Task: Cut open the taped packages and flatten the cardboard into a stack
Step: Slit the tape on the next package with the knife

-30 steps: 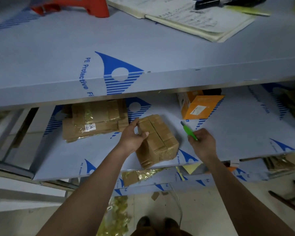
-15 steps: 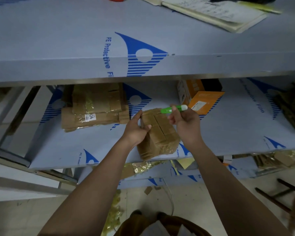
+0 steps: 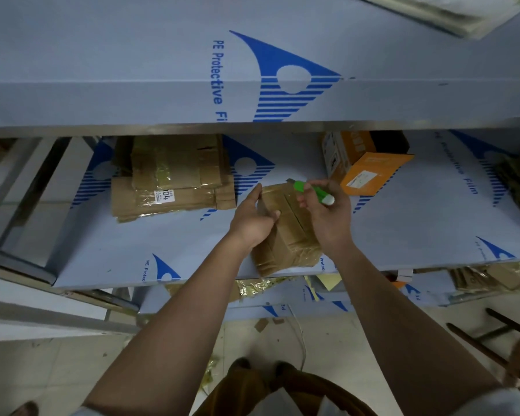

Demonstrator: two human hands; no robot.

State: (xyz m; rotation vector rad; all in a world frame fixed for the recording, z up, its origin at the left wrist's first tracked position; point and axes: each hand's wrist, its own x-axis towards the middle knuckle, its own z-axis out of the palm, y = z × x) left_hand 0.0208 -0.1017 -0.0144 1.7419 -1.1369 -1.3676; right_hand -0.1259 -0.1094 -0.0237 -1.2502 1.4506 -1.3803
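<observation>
Both hands are on the job in the head view: the left hand (image 3: pixel 254 219) grips the near-left side of the taped package (image 3: pixel 285 232), thumb up along its far edge and fingers curled over the top, while the right hand (image 3: pixel 327 217) is wrapped round a green utility knife (image 3: pixel 312 192), its tip pointing left over the package's far end. Whether the tip actually touches the tape, I cannot tell.

Round about, a stack of flattened cardboard (image 3: pixel 171 178) lies on the same shelf (image 3: pixel 418 223) to the left, well apart from the package, with glossy tape on it and a white label reading "04". Further back on the right sits an orange box (image 3: pixel 365 163), lid flap open, just beyond the knife hand. Overhanging all of this is the table (image 3: pixel 132 85) edge, covered in pale blue protective film with a blue logo, and it hides the rear of the shelf. Below, a lower shelf (image 3: pixel 312 298) carries scraps of gold-tinted tape (image 3: pixel 252 288), and bits of cardboard dot the tiled floor (image 3: pixel 57 370).

As for the package itself: brown cardboard, block-shaped, wrapped in shiny clear tape, a dark seam running along its top. It rests near the front edge of the shelf, slightly skewed.
</observation>
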